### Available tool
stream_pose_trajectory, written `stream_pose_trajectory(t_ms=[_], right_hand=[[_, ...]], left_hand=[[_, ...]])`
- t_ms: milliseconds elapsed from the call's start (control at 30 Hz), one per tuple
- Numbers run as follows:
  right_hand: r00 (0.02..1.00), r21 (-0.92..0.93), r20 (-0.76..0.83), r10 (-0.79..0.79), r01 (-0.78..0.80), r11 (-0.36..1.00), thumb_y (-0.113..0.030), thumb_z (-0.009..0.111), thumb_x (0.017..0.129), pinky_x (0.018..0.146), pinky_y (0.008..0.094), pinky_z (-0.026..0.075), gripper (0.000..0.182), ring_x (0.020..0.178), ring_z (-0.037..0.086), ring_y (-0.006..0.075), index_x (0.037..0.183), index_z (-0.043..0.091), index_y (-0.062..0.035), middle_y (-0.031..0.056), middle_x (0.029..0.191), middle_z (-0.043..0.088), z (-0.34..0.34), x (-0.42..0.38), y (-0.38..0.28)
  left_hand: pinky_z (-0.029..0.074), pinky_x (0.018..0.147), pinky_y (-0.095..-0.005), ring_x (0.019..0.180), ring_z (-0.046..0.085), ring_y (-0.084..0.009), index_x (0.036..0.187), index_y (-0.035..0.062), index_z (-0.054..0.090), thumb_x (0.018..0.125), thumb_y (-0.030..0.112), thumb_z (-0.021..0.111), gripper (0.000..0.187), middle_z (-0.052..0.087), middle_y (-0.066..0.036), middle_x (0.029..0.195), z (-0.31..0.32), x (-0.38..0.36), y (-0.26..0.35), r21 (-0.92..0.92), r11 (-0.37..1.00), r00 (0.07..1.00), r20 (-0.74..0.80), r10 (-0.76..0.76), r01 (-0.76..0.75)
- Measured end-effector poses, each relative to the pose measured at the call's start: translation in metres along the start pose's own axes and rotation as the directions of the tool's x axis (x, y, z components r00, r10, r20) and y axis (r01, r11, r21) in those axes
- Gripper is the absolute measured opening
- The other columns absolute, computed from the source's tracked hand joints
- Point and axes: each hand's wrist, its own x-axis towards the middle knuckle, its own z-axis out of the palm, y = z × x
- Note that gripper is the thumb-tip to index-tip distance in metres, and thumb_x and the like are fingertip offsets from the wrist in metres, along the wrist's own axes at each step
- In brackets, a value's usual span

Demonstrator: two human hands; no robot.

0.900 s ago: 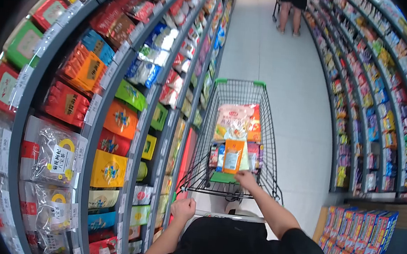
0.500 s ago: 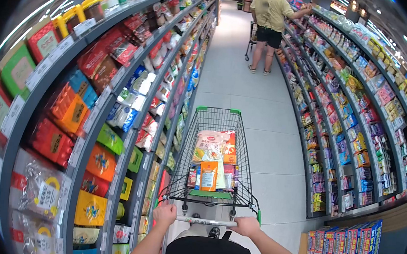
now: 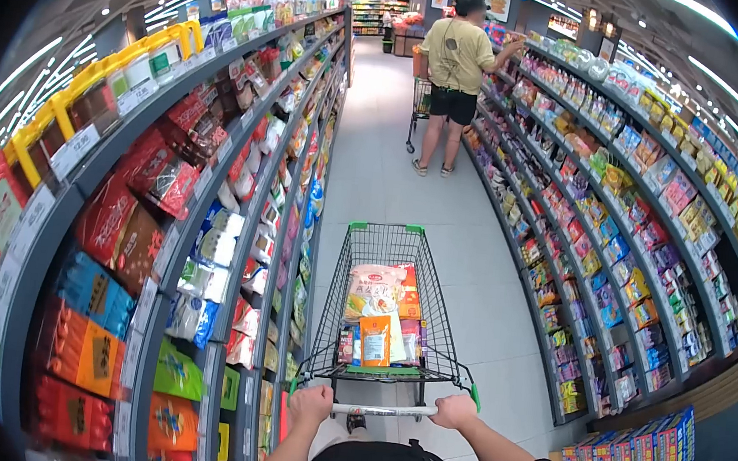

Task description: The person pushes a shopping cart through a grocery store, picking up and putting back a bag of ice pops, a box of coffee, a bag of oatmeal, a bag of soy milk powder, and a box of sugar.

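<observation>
Grey, the handle (image 3: 385, 410) ran crosswise, the basket (image 3: 387, 227) straight ahead! Our left hand (image 3: 312, 402) and right hand (image 3: 455, 411) gripped its ends.

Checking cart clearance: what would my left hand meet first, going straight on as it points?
Your left hand, closed on the silver metal handlebar, would probably meet the near rim of the black wire cart basket first, though depth is unclear.

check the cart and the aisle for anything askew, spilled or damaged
Nothing stands out as odd. The packets in the shopping cart overlap loosely, with the small orange packet on top near the handle end, and no spill shows on the visible floor. Small damage would be hard to make out.
</observation>
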Motion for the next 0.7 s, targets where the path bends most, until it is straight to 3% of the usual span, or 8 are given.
stream_pose_trajectory(t_ms=[267, 400, 633, 700], right_hand=[[0.987, -0.022, -0.16, 0.008, -0.012, 1.0, -0.063, 0.062, 0.091, 0.075, 0.0516, 0.062, 0.05, 0.086, 0.08, 0.0351, 0.095, 0.082, -0.0165, 0.0133, 0.089, 0.081, -0.05, 0.102, 0.039], [0.973, -0.024, -0.231, 0.008, -0.014, 1.0, -0.065, 0.064, 0.09, 0.071, 0.0501, 0.061, 0.053, 0.081, 0.079, 0.0353, 0.087, 0.081, -0.0148, 0.0128, 0.086, 0.081, -0.083, 0.156, 0.062], [0.948, -0.044, -0.318, -0.03, 0.017, 0.999, -0.059, 0.066, 0.088, 0.067, 0.0493, 0.061, 0.046, 0.076, 0.079, 0.0332, 0.084, 0.079, -0.0148, 0.0111, 0.083, 0.08, -0.129, 0.26, 0.12], [0.902, -0.056, -0.426, -0.074, 0.056, 0.997, -0.053, 0.071, 0.082, 0.059, 0.0469, 0.059, 0.039, 0.065, 0.076, 0.0314, 0.074, 0.075, -0.0152, 0.0093, 0.071, 0.076, -0.149, 0.29, 0.137]], left_hand=[[0.059, 0.072, -0.0566, 0.073, 0.075, -0.0443, 0.08, 0.0106, 0.082, 0.101, 0.044, 0.054, 0.048, 0.076, -0.021, 0.077, 0.033, 0.133, 0.023, -0.077, 0.997, 0.995, 0.095, 0.024, -0.017], [0.059, 0.073, -0.0574, 0.077, 0.076, -0.0443, 0.086, 0.0116, 0.083, 0.101, 0.045, 0.053, 0.047, 0.077, -0.02, 0.082, 0.046, 0.198, 0.037, -0.06, 0.998, 0.976, 0.219, 0.013, 0.0], [0.059, 0.071, -0.0567, 0.073, 0.075, -0.0433, 0.082, 0.0116, 0.082, 0.099, 0.043, 0.057, 0.043, 0.076, -0.02, 0.079, 0.072, 0.309, 0.078, -0.048, 0.999, 0.988, 0.156, 0.014, -0.007], [0.059, 0.07, -0.0564, 0.073, 0.075, -0.043, 0.081, 0.0113, 0.082, 0.098, 0.042, 0.058, 0.042, 0.076, -0.02, 0.078, 0.083, 0.336, 0.09, -0.049, 0.999, 0.987, 0.158, 0.019, -0.012]])
